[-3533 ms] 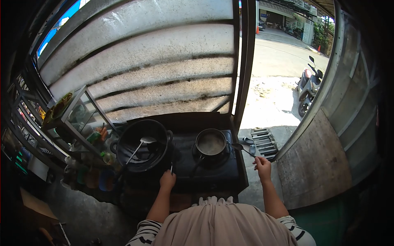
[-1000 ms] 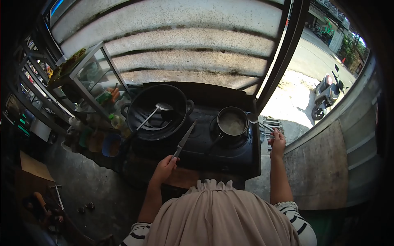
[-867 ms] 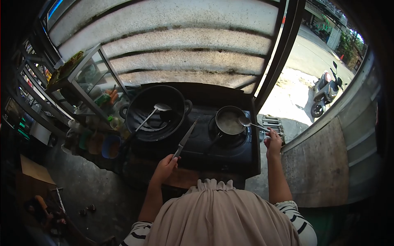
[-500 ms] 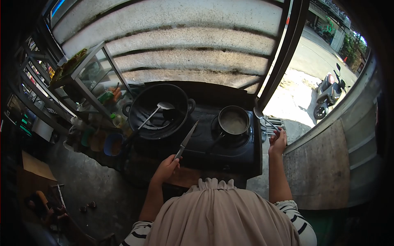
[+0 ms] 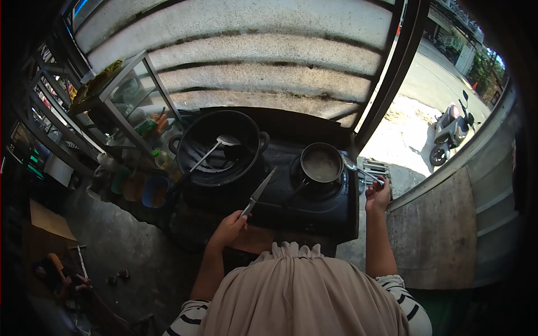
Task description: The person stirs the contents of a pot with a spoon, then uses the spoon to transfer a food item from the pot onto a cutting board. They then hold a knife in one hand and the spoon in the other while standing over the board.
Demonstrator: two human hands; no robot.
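Observation:
My left hand (image 5: 230,228) is closed round the handle of a knife (image 5: 261,188), its blade pointing up and right over the front of the black stove (image 5: 269,210). My right hand (image 5: 378,196), off the stove's right edge, grips a metal spoon (image 5: 351,164) by the handle; the spoon's bowl is close to the pot's right side. The small pot (image 5: 303,162) sits on the right burner with cloudy liquid (image 5: 321,164) inside. On the left side stands a large black wok (image 5: 190,131), with a metal ladle (image 5: 227,140) resting in it.
A glass display case (image 5: 124,112) stands left of the wok. Before it are a blue container (image 5: 153,191) and a green-capped bottle (image 5: 162,159). Corrugated sheeting (image 5: 269,50) rises behind the stove. A wooden panel (image 5: 437,224) is at right, and a motorbike (image 5: 450,131) is parked outside.
My right hand has tipped the spoon so its bowl is lower and nearer the pot. My left hand still holds the knife in almost the same place. The view has shifted slightly.

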